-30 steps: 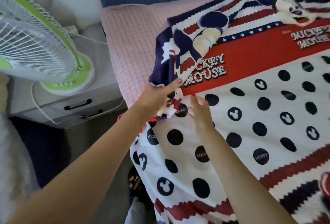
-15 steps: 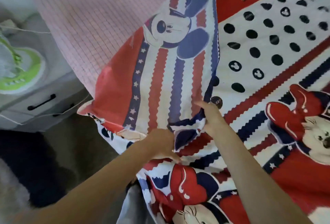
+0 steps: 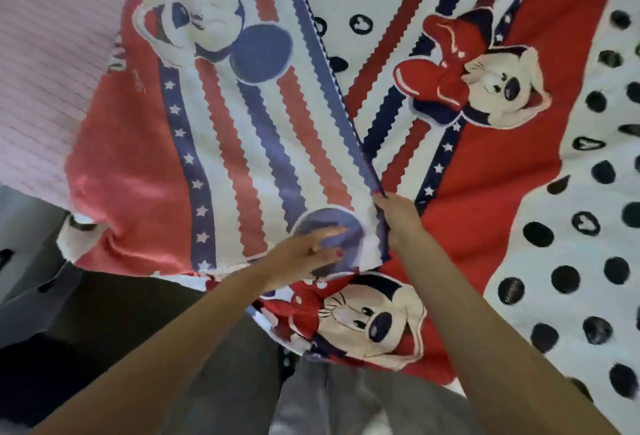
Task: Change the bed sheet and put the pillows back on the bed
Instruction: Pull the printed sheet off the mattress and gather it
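Left of the hands, the pink mattress (image 3: 45,64) is lying bare. The left hand (image 3: 304,258), fingers nearly straight, is pressing on the turned-back flap of the sheet (image 3: 502,171). The right hand (image 3: 398,216) is pinching the fold's edge. Compared with a moment ago, the flap is spreading wider over the corner, so the spreading step is progressing; pillows aren't visible.

We see a bed with a pink quilted mattress cover (image 3: 52,64) bare at the upper left. A cartoon-mouse sheet (image 3: 502,171) in red, white and navy lies over the rest, one flap folded back; its near edge seems to hang off the bed's side.
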